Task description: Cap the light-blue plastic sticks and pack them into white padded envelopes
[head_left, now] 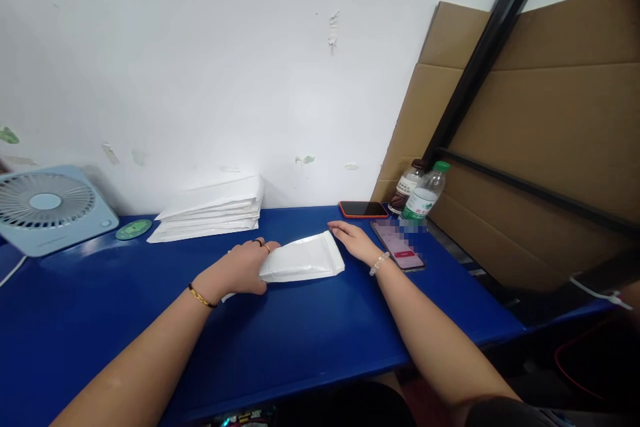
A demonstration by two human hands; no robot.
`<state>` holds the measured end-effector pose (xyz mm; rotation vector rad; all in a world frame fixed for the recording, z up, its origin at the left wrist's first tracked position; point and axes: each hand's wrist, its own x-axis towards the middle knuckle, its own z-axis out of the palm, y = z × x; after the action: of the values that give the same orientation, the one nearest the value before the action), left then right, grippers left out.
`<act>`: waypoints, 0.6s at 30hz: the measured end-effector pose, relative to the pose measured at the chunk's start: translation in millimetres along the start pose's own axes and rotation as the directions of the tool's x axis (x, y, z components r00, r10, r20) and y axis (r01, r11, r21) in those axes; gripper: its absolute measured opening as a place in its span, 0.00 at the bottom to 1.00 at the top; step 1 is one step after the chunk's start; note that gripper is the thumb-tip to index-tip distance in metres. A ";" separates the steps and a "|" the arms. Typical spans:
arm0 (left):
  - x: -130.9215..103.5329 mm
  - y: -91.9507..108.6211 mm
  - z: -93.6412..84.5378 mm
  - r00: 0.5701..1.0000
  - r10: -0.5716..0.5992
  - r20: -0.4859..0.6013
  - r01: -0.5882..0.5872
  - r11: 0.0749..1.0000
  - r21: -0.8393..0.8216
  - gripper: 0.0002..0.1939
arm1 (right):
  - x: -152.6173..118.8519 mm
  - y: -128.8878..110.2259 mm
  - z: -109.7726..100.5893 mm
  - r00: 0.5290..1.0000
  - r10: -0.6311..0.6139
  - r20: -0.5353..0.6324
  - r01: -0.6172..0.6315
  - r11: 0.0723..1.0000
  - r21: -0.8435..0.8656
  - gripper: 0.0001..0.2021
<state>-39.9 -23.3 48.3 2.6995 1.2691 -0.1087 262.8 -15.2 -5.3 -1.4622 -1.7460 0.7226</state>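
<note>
A white padded envelope (303, 259) lies across the blue table, its folded edge toward the right. My left hand (249, 265) is closed around its left part, thumb on the near side and fingers over the far side. Beside the right end is my right hand (354, 240), its fingers stretched out toward the envelope's far corner. Whether the fingertips touch that corner, I cannot tell. To the left, a stack of similar white envelopes (213, 207) leans unevenly near the wall.
A light blue fan (50, 210) and a green disc (133, 229) are at the left. Past my right hand lie a red-edged phone (363, 209) and a lit phone (400, 247). Two bottles, one brown-capped (404, 188) and one green-capped (427, 195), stand by cardboard (540, 113).
</note>
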 end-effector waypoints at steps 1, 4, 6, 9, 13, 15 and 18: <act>-0.2 0.0 -4.1 1.000 0.012 -0.006 -0.012 1.000 0.007 0.36 | 0.5 0.9 0.4 1.000 0.009 0.004 -0.009 0.999 0.034 0.18; -1.0 4.4 -24.8 0.999 0.015 -0.043 -0.011 0.996 0.090 0.31 | -1.6 -1.1 -1.0 0.995 -0.048 0.090 0.038 0.993 0.108 0.20; -0.2 13.1 -44.6 0.998 -0.002 -0.068 0.015 0.983 0.180 0.27 | -5.2 -5.8 -1.3 0.965 -0.150 0.215 0.132 0.987 0.093 0.28; 4.3 33.7 -77.1 0.998 0.008 -0.056 0.007 0.963 0.270 0.20 | -10.7 -12.6 3.2 0.903 -0.258 0.342 0.271 0.962 0.009 0.47; 11.0 62.4 -112.0 0.999 0.029 -0.020 -0.020 0.933 0.358 0.17 | -12.7 -14.2 13.8 0.902 -0.298 0.313 0.324 0.946 -0.034 0.52; 12.6 71.6 -123.2 0.999 0.025 -0.025 -0.013 0.919 0.395 0.19 | -11.7 -13.0 16.8 0.905 -0.307 0.296 0.331 0.943 -0.035 0.51; 12.3 76.7 -133.9 0.999 -0.012 -0.034 0.025 0.905 0.424 0.21 | -10.3 -12.8 18.1 0.886 -0.341 0.312 0.374 0.926 -0.050 0.50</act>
<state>26.9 -39.1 187.0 3.0578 1.4226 -0.3914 241.6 -27.1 -7.3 -1.0863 -2.2441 0.6828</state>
